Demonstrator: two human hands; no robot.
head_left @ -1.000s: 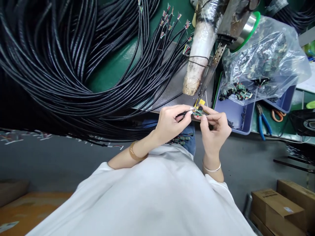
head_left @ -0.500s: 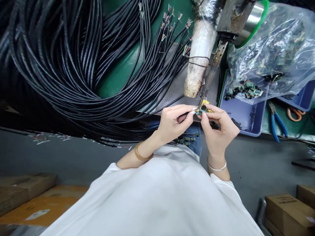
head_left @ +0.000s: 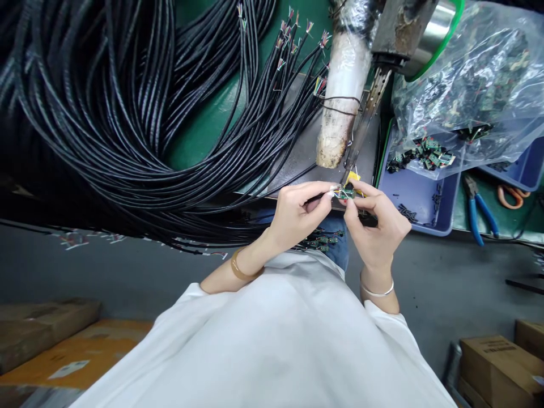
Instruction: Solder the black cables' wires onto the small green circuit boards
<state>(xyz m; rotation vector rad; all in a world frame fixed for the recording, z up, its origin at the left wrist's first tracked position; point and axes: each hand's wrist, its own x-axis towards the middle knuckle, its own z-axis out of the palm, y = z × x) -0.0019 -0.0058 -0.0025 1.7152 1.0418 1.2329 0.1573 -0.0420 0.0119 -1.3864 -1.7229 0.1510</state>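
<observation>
Cable (head_left: 315, 197) in your left hand (head_left: 295, 212) should be light yet springy—take it close behind its wires, where your thumb and finger pinch it. Your right hand (head_left: 376, 226) pinches the board (head_left: 346, 193) near the tip of the iron (head_left: 364, 130); expect it stiff, light and fragile, best taken by its edges. The wires (head_left: 337, 193) likely bend easily—don't tug. Your left fingers hide much of the held length; you can't tell whether the tip touches, and any joints are too small to judge.
</observation>
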